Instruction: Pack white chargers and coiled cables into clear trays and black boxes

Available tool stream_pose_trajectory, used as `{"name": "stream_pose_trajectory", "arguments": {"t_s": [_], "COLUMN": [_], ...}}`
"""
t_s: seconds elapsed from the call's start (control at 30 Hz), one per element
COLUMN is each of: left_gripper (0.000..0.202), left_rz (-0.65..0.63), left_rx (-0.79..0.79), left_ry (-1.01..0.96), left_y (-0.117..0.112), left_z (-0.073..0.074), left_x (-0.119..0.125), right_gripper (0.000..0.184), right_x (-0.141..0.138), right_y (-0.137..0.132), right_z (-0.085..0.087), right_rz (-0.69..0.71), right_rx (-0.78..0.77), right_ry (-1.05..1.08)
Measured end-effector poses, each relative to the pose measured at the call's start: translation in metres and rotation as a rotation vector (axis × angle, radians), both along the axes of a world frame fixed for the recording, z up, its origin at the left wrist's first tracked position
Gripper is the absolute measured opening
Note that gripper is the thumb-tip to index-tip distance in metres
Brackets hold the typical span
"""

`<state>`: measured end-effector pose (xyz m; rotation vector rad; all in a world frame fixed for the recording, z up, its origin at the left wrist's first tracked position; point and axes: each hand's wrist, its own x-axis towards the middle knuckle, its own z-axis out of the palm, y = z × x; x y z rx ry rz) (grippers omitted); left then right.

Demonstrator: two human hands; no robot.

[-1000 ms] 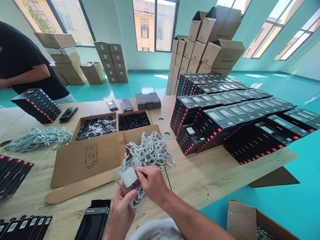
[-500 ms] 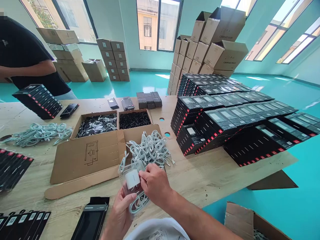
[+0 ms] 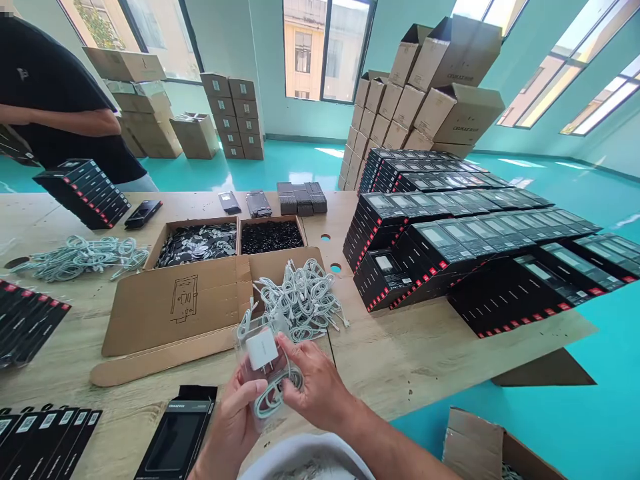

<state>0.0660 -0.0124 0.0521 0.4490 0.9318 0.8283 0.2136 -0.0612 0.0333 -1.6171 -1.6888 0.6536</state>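
Note:
My left hand [image 3: 239,407] is closed round a clear plastic tray [image 3: 244,341] from the left and below. In the tray's upper part sits a white charger plug [image 3: 261,350], its metal prongs pointing down. A coiled white charging cable [image 3: 267,403] lies in the lower part. My right hand [image 3: 317,383] grips that coil at its right side, thumb on the cable and fingertips beside the charger. Just beyond both hands is a heap of white cables [image 3: 303,300]. An open black box [image 3: 176,433] lies left of my left hand.
A flattened cardboard piece [image 3: 145,320] lies ahead, before cartons of silver-black pieces [image 3: 197,241] and small black parts [image 3: 273,237]. Black boxes [image 3: 430,247] are stacked at right. A white bin [image 3: 345,453] stands below my hands. A co-worker [image 3: 55,107] stands at far left.
My right hand has moved down from the charger onto the cable coil, its thumb now against the cable. The view has shifted slightly.

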Motion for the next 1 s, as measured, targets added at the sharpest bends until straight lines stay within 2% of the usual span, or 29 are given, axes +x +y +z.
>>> {"name": "stream_pose_trajectory", "arguments": {"t_s": [0.2,0.27,0.4,0.57,0.7,0.77,0.9,1.0], "left_gripper": [0.093,0.094,0.088,0.085,0.091,0.094,0.093,0.09], "left_rz": [-0.016,-0.032,0.002,0.023,-0.026,-0.052,-0.029,-0.024], "left_rx": [-0.015,-0.039,-0.066,-0.062,-0.053,-0.056,-0.053,-0.046], "left_ry": [-0.027,-0.015,-0.016,0.022,0.02,0.001,0.004,0.013], "left_y": [0.0,0.0,-0.002,-0.001,0.0,0.0,-0.002,-0.003], "left_z": [-0.007,-0.009,-0.004,0.002,0.004,0.004,0.001,0.0], "left_x": [0.005,0.004,0.006,0.01,0.006,0.004,0.005,0.008], "right_gripper": [0.082,0.075,0.055,0.053,0.049,0.049,0.052,0.052], "right_x": [0.007,0.009,0.008,0.002,0.001,0.002,0.004,0.005], "right_y": [0.004,0.004,0.007,0.008,0.002,0.0,0.002,0.005], "right_z": [-0.001,-0.004,-0.012,-0.03,-0.037,-0.036,-0.034,-0.038], "right_rz": [0.02,0.027,0.003,-0.031,-0.023,-0.026,-0.05,-0.042], "right_rx": [-0.116,-0.135,-0.088,0.001,0.044,0.05,0.049,0.104], "right_ry": [0.068,0.092,0.135,0.116,0.349,0.394,0.281,0.187]}}
